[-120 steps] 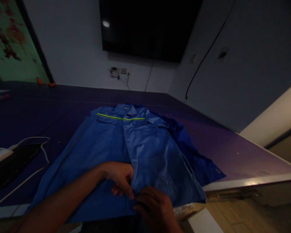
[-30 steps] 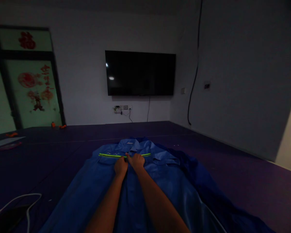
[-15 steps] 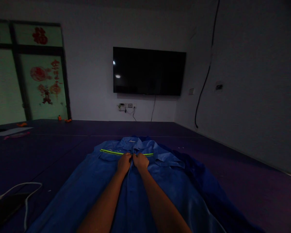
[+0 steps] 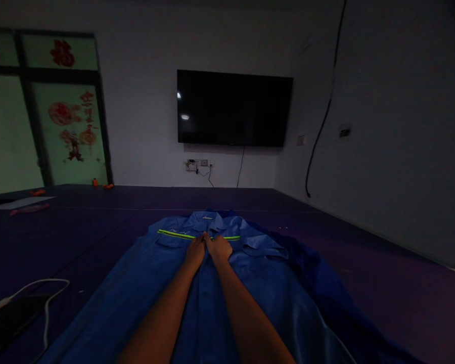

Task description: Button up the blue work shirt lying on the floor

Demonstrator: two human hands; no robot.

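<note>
A blue work shirt with a collar and a yellow-green chest stripe lies spread out, its collar pointing away from me. Both my hands meet at its front placket, level with the stripe. My left hand is closed on the placket from the left side. Against it, my right hand pinches the placket's other edge, its thumb pointing up toward the collar. Whatever small part lies between the fingertips is hidden. A darker blue garment shows beneath the shirt along its right side.
The shirt lies on a purple floor surface. At lower left are a white cable and a dark flat object. Far left lie a white sheet and small orange things. A television hangs on the far wall.
My hands stay at the same spot on the placket. The right thumb has straightened and now points up toward the collar. The view has shifted slightly.
</note>
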